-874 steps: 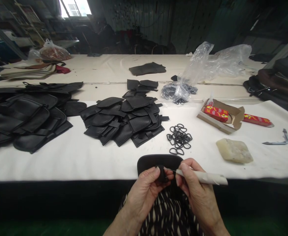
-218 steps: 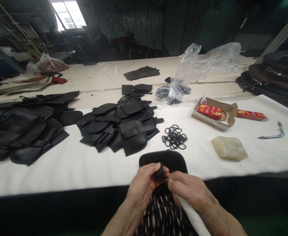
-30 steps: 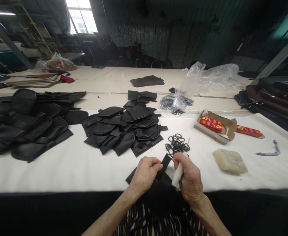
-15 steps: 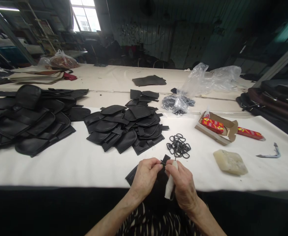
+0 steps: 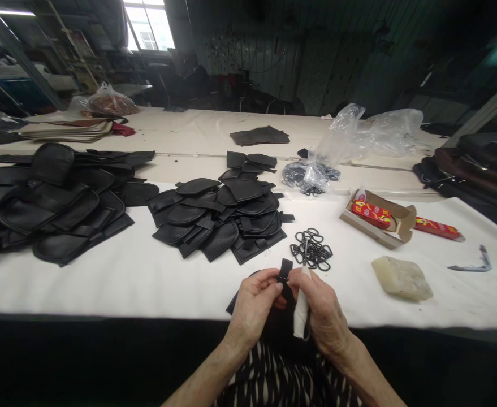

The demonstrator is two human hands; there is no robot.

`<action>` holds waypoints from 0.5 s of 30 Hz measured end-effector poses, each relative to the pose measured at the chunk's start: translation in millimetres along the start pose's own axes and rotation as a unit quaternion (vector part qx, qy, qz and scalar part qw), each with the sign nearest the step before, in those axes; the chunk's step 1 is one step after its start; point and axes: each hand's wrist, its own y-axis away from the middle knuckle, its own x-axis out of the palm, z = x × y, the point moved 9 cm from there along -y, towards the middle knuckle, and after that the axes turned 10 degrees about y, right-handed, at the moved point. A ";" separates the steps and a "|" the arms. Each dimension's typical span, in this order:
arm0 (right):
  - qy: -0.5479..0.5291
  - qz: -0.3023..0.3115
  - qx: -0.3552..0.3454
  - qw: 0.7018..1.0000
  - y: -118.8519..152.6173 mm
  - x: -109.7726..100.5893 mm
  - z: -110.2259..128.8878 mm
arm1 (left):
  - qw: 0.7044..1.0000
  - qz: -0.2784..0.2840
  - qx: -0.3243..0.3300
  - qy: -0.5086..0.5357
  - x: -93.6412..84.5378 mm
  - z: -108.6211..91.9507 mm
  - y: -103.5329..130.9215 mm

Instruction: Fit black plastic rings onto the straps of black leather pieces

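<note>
Head view: black strap extends forward between left hand, pinching it, and right hand, gripping white-handled tool.

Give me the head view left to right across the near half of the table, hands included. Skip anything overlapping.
Leftmost pile of black pieces → left hand → black rings → pale block → L-shaped object.

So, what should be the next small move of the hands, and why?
Probably fold down the free end of the black strap: it sticks up between left hand and right hand, and what looks like a ring crosses it below.
</note>
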 end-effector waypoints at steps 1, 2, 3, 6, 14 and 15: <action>-0.010 -0.001 0.016 1.000 1.7 1.3 -3.9 | 1.000 -0.002 -0.001 0.001 -0.2 1.2 -0.4; -0.020 -0.008 0.034 0.999 3.6 1.7 -7.9 | 1.000 -0.006 0.000 0.000 -0.7 1.8 -0.7; -0.028 -0.020 0.054 0.998 5.5 1.3 -11.9 | 1.000 -0.010 0.001 -0.004 -1.3 2.3 -0.9; -0.051 -0.055 0.121 0.990 10.3 -1.5 -21.9 | 0.999 -0.035 0.009 -0.012 -5.3 2.1 -0.4; -0.188 -0.037 0.255 0.948 9.0 6.3 -24.6 | 0.998 -0.060 0.036 -0.006 -2.4 -0.3 1.5; -0.186 -0.041 0.254 0.948 7.3 4.6 -24.0 | 0.997 -0.065 0.038 -0.001 -1.3 0.2 1.9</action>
